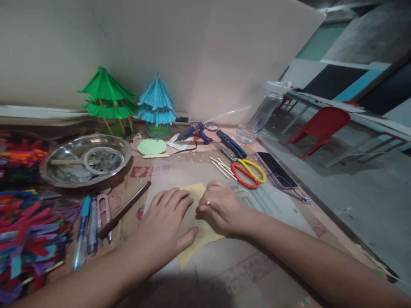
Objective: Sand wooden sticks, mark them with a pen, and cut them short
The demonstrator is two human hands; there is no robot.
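Note:
A sheet of yellow paper lies on the cardboard-covered tabletop between my hands. My left hand rests on its left part, palm down, with fingers and thumb spread. Over the right part of the sheet, my right hand is closed around a thin stick. Only the stick's pale round end shows above the fingers, and its lower end is hidden. Just beyond my right hand are several thin wooden sticks and scissors with orange and yellow handles.
Further back stand green and blue paper pagodas, a blue glue gun and a water bottle. A steel tray, pens and colourful strips lie left. A phone sits near the right edge.

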